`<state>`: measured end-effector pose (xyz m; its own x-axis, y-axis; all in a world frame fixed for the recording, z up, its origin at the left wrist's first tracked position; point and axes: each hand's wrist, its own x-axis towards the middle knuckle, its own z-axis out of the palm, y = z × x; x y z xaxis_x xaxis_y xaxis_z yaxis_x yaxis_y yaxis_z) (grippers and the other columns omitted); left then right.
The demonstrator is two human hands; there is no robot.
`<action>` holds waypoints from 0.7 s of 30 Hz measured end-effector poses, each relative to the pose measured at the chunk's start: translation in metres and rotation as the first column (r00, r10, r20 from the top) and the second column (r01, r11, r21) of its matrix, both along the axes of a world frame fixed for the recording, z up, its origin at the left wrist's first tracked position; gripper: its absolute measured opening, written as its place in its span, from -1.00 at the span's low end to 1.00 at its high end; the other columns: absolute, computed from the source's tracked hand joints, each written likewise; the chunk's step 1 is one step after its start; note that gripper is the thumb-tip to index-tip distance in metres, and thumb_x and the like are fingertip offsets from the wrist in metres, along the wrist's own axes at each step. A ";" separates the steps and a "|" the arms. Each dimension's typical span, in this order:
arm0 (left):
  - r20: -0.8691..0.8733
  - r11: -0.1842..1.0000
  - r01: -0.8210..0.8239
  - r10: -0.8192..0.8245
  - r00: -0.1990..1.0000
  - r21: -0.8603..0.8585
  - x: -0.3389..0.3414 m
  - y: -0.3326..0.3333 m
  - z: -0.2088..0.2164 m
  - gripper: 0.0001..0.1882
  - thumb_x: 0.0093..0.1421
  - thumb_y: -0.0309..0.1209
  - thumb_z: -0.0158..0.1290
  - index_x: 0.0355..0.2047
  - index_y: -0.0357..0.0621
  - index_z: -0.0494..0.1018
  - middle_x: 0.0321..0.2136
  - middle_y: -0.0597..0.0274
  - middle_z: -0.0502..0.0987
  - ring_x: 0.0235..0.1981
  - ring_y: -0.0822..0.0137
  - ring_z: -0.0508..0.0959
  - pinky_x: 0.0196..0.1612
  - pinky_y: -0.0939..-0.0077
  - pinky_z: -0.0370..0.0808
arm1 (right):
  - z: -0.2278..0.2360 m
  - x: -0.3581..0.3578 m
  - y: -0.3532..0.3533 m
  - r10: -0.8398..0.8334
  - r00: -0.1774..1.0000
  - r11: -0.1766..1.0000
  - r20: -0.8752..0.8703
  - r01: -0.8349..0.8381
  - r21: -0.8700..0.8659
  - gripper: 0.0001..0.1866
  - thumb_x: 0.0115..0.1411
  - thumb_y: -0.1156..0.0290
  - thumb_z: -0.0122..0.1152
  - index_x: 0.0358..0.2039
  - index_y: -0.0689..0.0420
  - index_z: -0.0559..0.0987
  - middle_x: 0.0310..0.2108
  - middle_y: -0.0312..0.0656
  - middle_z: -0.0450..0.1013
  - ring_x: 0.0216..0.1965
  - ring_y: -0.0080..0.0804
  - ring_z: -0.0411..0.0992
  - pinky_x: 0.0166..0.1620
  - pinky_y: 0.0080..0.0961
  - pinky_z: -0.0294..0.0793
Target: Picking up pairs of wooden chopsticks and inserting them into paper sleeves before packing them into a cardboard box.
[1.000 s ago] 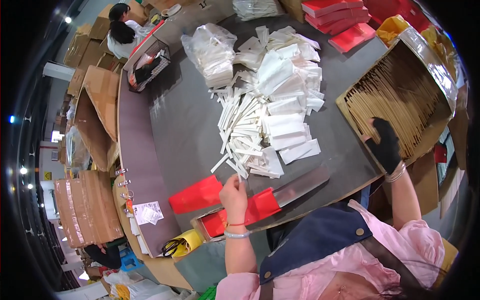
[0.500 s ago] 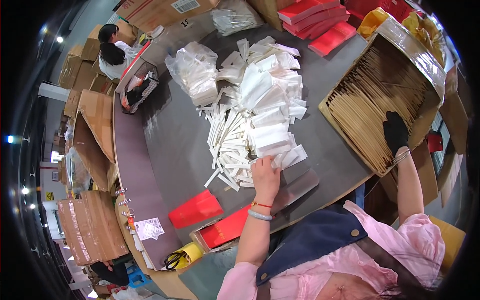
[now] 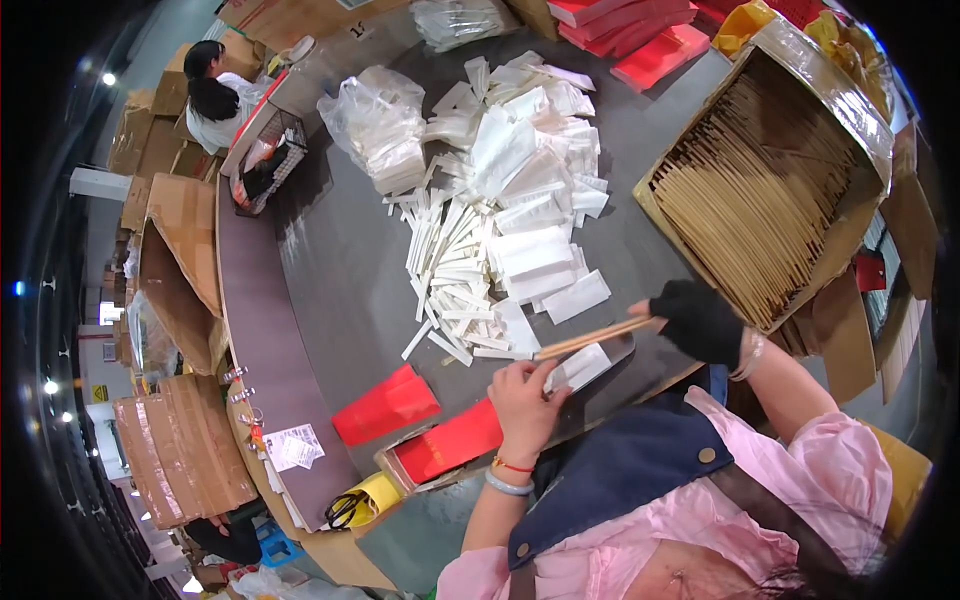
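Note:
My left hand (image 3: 525, 408), bare with a red string and a pale bangle at the wrist, is closed at the table's near edge. Its fingertips pinch a flat white paper packet (image 3: 580, 368). In a black fingerless glove, my right hand (image 3: 697, 320) grips thin wooden chopsticks (image 3: 600, 337) by one end. Their other ends reach to just above the left fingertips. Beyond both hands spreads a heap of white packets (image 3: 535, 255), with narrow white paper strips (image 3: 450, 270) on its left side.
A carton (image 3: 650, 205) of chopsticks leans at the right. Red sleeves (image 3: 385, 405) lie left of my left hand, with more in a small open box (image 3: 450, 440). Red stacks (image 3: 620, 30) and a plastic bag (image 3: 375, 125) sit farther back. A person (image 3: 212, 95) is at far left.
My right hand has left the carton and come toward the left hand, bringing chopsticks. My left hand has drawn back from the heap with a white packet.

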<state>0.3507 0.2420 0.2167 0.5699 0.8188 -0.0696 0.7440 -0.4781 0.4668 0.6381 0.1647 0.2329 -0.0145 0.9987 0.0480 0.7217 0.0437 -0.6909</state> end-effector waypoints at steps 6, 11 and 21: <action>-0.001 0.993 0.060 -0.061 0.998 0.099 -0.043 -0.008 0.000 -0.35 -0.22 -0.26 0.39 -0.05 -0.12 0.48 -0.11 0.19 0.43 -0.02 0.07 0.36 0.04 0.15 0.27 | -0.064 -0.024 -0.001 0.176 0.939 0.981 0.294 -0.144 -0.127 -0.73 0.07 0.20 0.27 -0.17 -0.22 0.62 -0.49 -0.16 0.42 -0.41 -0.13 0.45 -0.36 -0.20 0.44; 0.010 0.994 0.081 -0.082 0.997 0.070 -0.017 -0.010 -0.001 -0.25 -0.25 -0.26 0.41 0.02 -0.12 0.43 -0.05 0.18 0.41 0.03 0.07 0.33 0.08 0.13 0.24 | -0.076 -0.069 0.022 0.261 0.965 0.957 0.032 -0.263 0.119 -0.85 0.09 0.31 0.20 -0.33 0.02 0.61 -0.36 -0.08 0.46 -0.28 -0.10 0.46 -0.24 -0.23 0.47; 0.066 0.981 0.139 -0.149 0.987 0.134 -0.011 0.003 -0.011 -0.45 -0.05 -0.34 0.23 0.02 0.02 0.43 -0.10 0.12 0.40 -0.07 0.06 0.38 -0.06 0.15 0.31 | -0.045 -0.113 0.039 0.182 0.914 0.964 -0.362 -0.239 -0.117 -0.50 -0.07 0.23 0.43 -0.11 0.08 0.49 -0.16 -0.05 0.42 -0.13 -0.11 0.42 -0.04 -0.32 0.41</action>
